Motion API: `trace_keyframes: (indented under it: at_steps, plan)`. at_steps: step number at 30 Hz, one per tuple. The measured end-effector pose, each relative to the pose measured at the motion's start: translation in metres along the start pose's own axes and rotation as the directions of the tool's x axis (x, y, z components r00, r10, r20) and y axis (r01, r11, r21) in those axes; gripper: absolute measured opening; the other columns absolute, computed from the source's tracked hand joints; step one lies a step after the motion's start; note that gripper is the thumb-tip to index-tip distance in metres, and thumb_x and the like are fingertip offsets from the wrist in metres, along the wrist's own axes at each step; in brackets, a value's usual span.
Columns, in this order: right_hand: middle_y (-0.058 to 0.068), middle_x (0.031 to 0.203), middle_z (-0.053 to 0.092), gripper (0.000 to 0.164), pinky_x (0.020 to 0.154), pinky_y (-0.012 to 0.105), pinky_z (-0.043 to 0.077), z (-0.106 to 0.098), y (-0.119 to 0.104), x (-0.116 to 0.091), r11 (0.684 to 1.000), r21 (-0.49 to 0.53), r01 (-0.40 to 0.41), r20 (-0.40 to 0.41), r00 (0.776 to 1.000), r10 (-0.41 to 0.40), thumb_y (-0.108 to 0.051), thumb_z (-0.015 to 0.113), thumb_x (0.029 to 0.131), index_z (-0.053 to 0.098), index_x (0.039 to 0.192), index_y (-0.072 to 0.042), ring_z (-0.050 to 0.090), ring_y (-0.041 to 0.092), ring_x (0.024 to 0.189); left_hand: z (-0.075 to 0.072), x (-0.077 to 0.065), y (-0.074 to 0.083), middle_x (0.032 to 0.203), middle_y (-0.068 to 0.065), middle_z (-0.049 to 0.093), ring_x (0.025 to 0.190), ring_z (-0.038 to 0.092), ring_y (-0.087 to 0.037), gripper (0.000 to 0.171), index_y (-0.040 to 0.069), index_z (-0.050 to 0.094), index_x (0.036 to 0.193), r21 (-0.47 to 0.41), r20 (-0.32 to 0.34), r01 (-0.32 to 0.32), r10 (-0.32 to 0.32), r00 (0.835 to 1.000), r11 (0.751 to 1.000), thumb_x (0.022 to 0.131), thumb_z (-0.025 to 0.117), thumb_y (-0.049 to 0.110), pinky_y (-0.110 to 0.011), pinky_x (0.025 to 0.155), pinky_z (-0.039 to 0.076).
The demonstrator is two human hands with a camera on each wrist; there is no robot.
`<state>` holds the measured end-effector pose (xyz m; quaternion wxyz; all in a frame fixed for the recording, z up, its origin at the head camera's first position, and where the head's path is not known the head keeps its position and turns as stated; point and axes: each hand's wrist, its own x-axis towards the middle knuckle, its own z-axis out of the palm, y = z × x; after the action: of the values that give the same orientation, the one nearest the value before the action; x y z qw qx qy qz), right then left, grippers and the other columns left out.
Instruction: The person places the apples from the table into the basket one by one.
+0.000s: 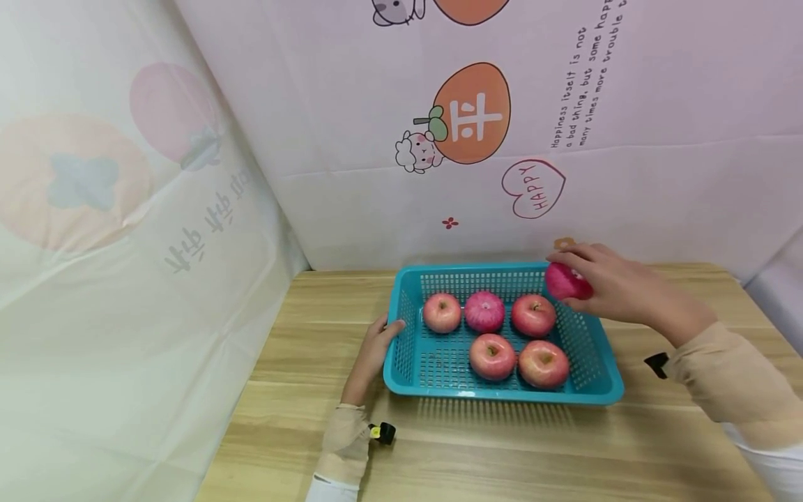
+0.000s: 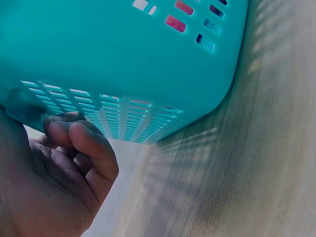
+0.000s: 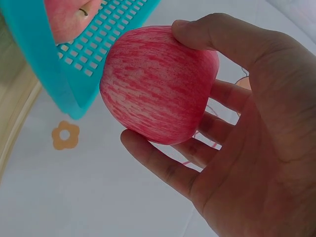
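A deep pink, streaked apple (image 1: pixel 563 281) is in my right hand (image 1: pixel 617 286), held above the back right corner of a turquoise plastic basket (image 1: pixel 495 395). In the right wrist view, thumb and fingers spread round that apple (image 3: pixel 158 86). My left hand (image 1: pixel 376 343) grips the basket's left rim, thumb on top; in the left wrist view its fingers curl beneath the rim, against the slotted wall (image 2: pixel 138 116). Inside the basket lie several red apples (image 1: pixel 492 357) and one darker pink, striped apple (image 1: pixel 484 312), set roughly in two rows.
The basket rests on a wood-grain table (image 1: pixel 314 348). Behind it stands a white printed cloth (image 1: pixel 351 216), with another pale cloth (image 1: pixel 157 335) along the left side. A small black device (image 1: pixel 384 433) sits at the left wrist and another (image 1: pixel 656 364) at the right.
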<state>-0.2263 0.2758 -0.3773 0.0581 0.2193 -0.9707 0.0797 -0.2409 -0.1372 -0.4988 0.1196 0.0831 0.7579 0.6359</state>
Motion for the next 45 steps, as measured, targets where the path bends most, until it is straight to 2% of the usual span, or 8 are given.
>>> trace_keyframes:
  at_steps: [7, 17, 21, 28, 31, 35, 39, 45]
  plan:
    - [0.016, 0.148, 0.040, 0.075, 0.082, 0.062, 0.053, 0.001, -0.008, 0.003, 1.000, 0.000, -0.010, 0.011, 1.000, 0.010, -0.032, 0.081, 0.077, 0.048, 0.142, -0.017, 0.040, 0.041, 0.129, 0.000, 0.001, 0.001, 0.136, -0.030, 0.054, 0.120, 0.058, -0.046, 0.050, 0.001, 0.042, 0.145, -0.011, 0.005, -0.006, 0.006, 1.000, 1.000, 0.104, 0.047, 0.028, -0.044, 0.093, 0.055]
    - [0.011, 0.137, 0.045, 0.073, 0.081, 0.055, 0.056, 0.008, -0.012, 0.008, 0.999, 0.004, 0.054, -0.044, 0.998, -0.054, -0.035, 0.082, 0.075, 0.051, 0.139, -0.016, 0.040, 0.034, 0.127, 0.001, 0.000, 0.000, 0.135, -0.030, 0.054, 0.119, 0.058, -0.046, 0.050, 0.000, 0.042, 0.145, -0.010, 0.006, -0.014, 0.014, 1.000, 1.000, 0.103, 0.048, 0.028, -0.045, 0.093, 0.055]
    - [0.011, 0.135, 0.047, 0.074, 0.081, 0.055, 0.056, 0.009, -0.015, 0.009, 0.997, -0.004, 0.075, -0.058, 0.995, -0.075, -0.034, 0.083, 0.075, 0.052, 0.139, -0.014, 0.039, 0.033, 0.127, 0.001, 0.000, 0.000, 0.135, -0.030, 0.054, 0.119, 0.058, -0.046, 0.051, 0.000, 0.042, 0.145, -0.008, 0.004, -0.018, 0.018, 1.000, 1.000, 0.103, 0.048, 0.028, -0.045, 0.093, 0.055]
    - [0.009, 0.137, 0.050, 0.075, 0.085, 0.054, 0.055, 0.009, -0.023, 0.011, 0.998, -0.004, 0.055, -0.029, 0.998, -0.055, -0.037, 0.082, 0.076, 0.051, 0.141, -0.017, 0.043, 0.032, 0.127, 0.001, 0.000, -0.001, 0.136, -0.029, 0.054, 0.120, 0.058, -0.044, 0.050, 0.002, 0.043, 0.146, -0.003, 0.000, -0.005, 0.005, 1.000, 1.000, 0.103, 0.048, 0.029, -0.044, 0.093, 0.055]
    - [0.009, 0.140, 0.049, 0.076, 0.088, 0.058, 0.053, 0.008, -0.027, 0.012, 0.999, -0.007, 0.048, -0.014, 0.999, -0.048, -0.038, 0.081, 0.077, 0.050, 0.142, -0.018, 0.042, 0.037, 0.130, 0.001, 0.000, -0.001, 0.136, -0.029, 0.054, 0.120, 0.058, -0.045, 0.049, 0.002, 0.043, 0.146, -0.005, 0.000, -0.005, 0.005, 1.000, 1.000, 0.104, 0.048, 0.027, -0.044, 0.093, 0.055]
    - [0.008, 0.141, 0.049, 0.074, 0.091, 0.059, 0.051, 0.009, -0.031, 0.015, 0.998, -0.018, 0.060, -0.016, 0.998, -0.061, -0.038, 0.081, 0.077, 0.050, 0.142, -0.018, 0.044, 0.039, 0.130, 0.002, 0.000, -0.001, 0.136, -0.029, 0.054, 0.119, 0.058, -0.044, 0.050, 0.002, 0.043, 0.145, -0.012, -0.005, -0.011, 0.011, 1.000, 1.000, 0.103, 0.049, 0.028, -0.043, 0.093, 0.055]
    - [0.008, 0.139, 0.050, 0.071, 0.092, 0.055, 0.051, 0.012, -0.032, 0.018, 0.996, -0.014, 0.092, -0.027, 0.995, -0.092, -0.035, 0.081, 0.077, 0.052, 0.139, -0.017, 0.049, 0.034, 0.124, 0.003, -0.001, -0.001, 0.134, -0.031, 0.054, 0.118, 0.059, -0.046, 0.050, 0.001, 0.043, 0.145, -0.027, -0.012, -0.013, 0.013, 1.000, 1.000, 0.103, 0.049, 0.027, -0.046, 0.092, 0.055]
    - [0.007, 0.137, 0.050, 0.070, 0.091, 0.054, 0.051, 0.017, -0.037, 0.020, 0.993, -0.006, 0.118, -0.031, 0.992, -0.118, -0.035, 0.081, 0.076, 0.054, 0.138, -0.016, 0.048, 0.030, 0.124, 0.001, 0.008, -0.014, 0.135, -0.032, 0.054, 0.118, 0.058, -0.048, 0.050, 0.003, 0.041, 0.147, -0.047, -0.007, -0.002, 0.001, 1.000, 0.999, 0.103, 0.048, 0.026, -0.051, 0.093, 0.054]
